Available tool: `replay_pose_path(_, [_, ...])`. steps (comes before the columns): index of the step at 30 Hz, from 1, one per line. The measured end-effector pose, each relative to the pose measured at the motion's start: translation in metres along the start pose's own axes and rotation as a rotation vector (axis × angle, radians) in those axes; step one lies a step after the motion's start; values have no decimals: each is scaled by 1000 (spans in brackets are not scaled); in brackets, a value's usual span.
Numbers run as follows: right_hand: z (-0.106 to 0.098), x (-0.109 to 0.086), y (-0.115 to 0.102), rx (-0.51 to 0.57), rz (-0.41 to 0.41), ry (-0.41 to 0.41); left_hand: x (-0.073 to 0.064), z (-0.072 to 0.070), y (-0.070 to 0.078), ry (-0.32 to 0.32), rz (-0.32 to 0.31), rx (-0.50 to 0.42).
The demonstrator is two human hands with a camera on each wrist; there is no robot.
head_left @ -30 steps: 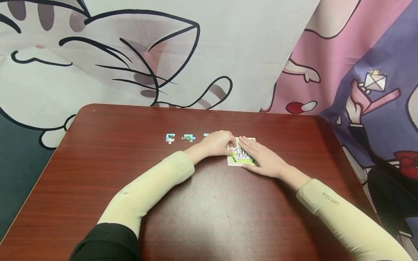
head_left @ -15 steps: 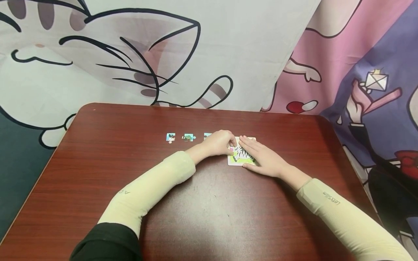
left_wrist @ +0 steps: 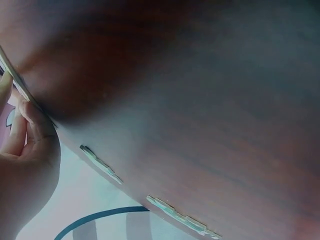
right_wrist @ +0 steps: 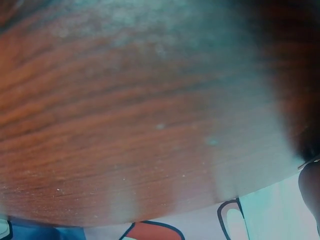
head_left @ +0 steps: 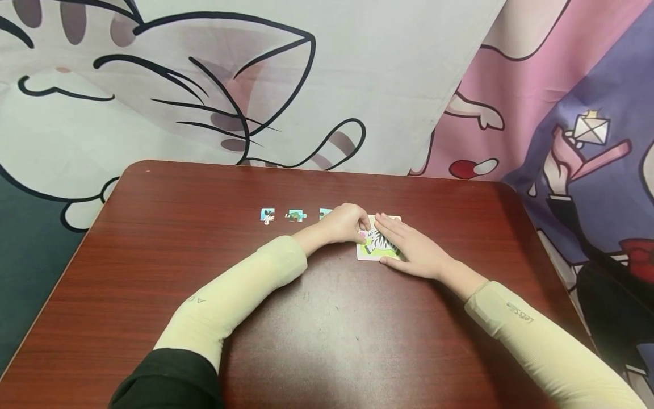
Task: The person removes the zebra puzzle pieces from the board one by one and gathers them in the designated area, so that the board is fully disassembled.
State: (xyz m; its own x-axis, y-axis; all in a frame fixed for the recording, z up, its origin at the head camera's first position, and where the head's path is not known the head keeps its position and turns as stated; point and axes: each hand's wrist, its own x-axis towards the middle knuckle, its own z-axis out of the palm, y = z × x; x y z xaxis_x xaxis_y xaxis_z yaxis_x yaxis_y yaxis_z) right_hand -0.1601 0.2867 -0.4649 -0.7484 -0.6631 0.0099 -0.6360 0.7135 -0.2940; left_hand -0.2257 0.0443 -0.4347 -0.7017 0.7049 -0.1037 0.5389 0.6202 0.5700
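Observation:
A square zebra puzzle [head_left: 379,241] with a pale border lies on the table between both hands. My left hand [head_left: 341,224] curls at its left side, thumb and forefinger around a small pink and green puzzle piece [head_left: 363,233], mostly hidden by the fingers. In the left wrist view the left hand's fingers [left_wrist: 31,127] reach the edge of the puzzle [left_wrist: 20,82]. My right hand [head_left: 416,250] rests on the puzzle's right part with straight fingers, thumb along the lower edge. Only a dark sliver of the right hand [right_wrist: 311,192] shows in the right wrist view.
Left of the puzzle, loose puzzle pieces lie in a row: one with a zebra's head [head_left: 267,216], a green and blue one [head_left: 296,216], and a blue one [head_left: 325,213] partly behind the left hand. A printed cloth [head_left: 388,85] hangs behind the brown table [head_left: 204,193].

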Motion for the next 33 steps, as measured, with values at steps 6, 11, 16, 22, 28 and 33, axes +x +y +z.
replay_pose_path(6, [0,0,-1,2,-1,4,1,0,0,-8,-5,-13])
replay_pose_path(11, [1,0,0,-3,-9,9,0,0,0,-5,1,-19])
replay_pose_path(16, [1,0,0,-1,-14,11,-3,0,1,9,8,-27])
replay_pose_path(22, [0,0,1,-6,-18,16,-5,2,2,28,26,1])
replay_pose_path(28, [1,0,2,-17,-19,14,-6,2,2,52,40,3])
replay_pose_path(33, [2,0,2,-19,-25,20,-7,0,2,103,82,-11])
